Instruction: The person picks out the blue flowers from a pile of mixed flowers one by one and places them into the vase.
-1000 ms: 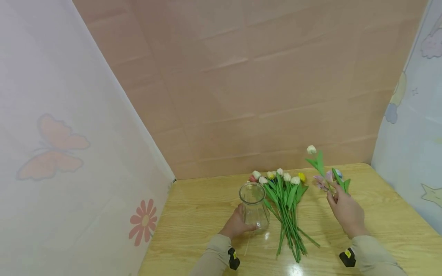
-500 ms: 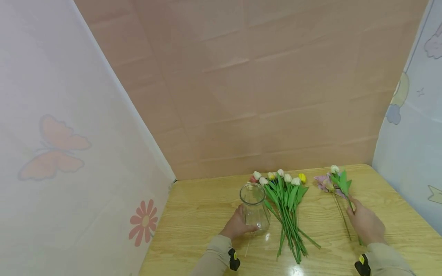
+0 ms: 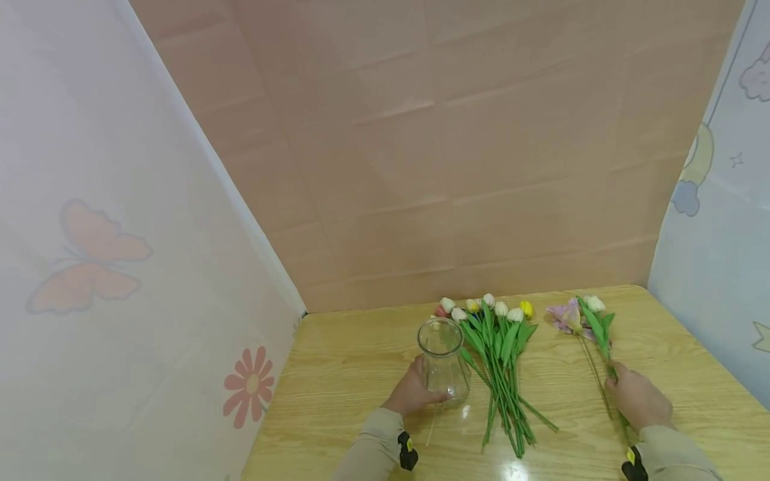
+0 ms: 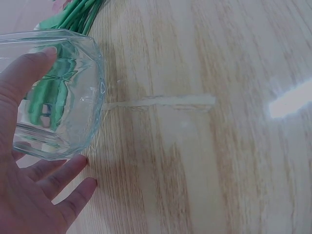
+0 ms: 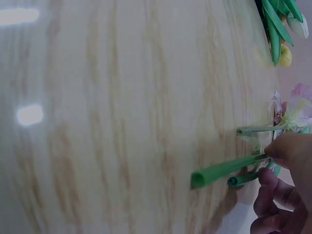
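Note:
My left hand (image 3: 413, 389) holds a clear glass vase (image 3: 444, 367) at the left of the bundle. In the left wrist view the thumb lies along the glass (image 4: 85, 97), with fingers spread beneath it. My right hand (image 3: 642, 399) pinches the green stem of a white tulip (image 3: 594, 303) at the table's right side. The stem's cut end (image 5: 199, 179) shows in the right wrist view, low over the tabletop, with another green stem end (image 5: 235, 181) close by. A pale purple flower (image 3: 564, 315) lies just left of the tulip.
Between the hands lies a bundle of tulips (image 3: 502, 361), white, yellow and pink, stems crossing toward the front. The wooden table (image 3: 343, 354) meets a brown backdrop (image 3: 385, 200) behind. Printed white sheets (image 3: 180, 267) flank both sides.
My right hand has moved right and toward the front, lowering the raised white tulip to the table beside the purple flower. The left hand and the vase have stayed in place.

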The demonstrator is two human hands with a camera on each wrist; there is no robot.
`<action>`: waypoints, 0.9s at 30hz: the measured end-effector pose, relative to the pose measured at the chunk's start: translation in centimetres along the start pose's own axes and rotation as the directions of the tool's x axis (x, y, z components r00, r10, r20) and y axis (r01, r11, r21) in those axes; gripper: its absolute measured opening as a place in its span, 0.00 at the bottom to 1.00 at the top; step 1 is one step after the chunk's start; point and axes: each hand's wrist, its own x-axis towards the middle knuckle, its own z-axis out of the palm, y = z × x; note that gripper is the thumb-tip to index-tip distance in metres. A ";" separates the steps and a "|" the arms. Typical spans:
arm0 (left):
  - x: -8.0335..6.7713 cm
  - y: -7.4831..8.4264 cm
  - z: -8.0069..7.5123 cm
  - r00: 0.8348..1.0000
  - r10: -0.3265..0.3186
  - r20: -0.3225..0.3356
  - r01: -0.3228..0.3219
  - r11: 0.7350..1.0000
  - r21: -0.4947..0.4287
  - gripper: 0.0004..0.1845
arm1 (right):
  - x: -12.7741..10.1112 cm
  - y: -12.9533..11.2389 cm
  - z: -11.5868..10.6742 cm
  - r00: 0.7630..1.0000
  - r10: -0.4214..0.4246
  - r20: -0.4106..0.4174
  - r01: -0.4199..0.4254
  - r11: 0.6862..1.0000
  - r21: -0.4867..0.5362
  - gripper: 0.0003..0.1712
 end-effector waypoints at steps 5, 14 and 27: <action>-0.1 0.3 -0.1 1.000 0.017 -0.010 -0.018 1.000 -0.003 0.57 | 0.5 0.4 0.0 0.999 0.014 0.037 -0.013 1.000 -0.013 0.29; -0.2 0.7 -0.4 0.999 0.042 -0.021 -0.041 0.999 0.009 0.56 | 0.7 -3.5 -1.6 0.994 -0.051 -0.101 0.049 0.999 -0.015 0.24; 0.0 0.4 -0.2 1.000 0.013 -0.004 -0.013 1.000 -0.026 0.57 | 1.1 -14.4 -0.6 0.935 -0.266 -0.235 0.269 0.963 -0.020 0.13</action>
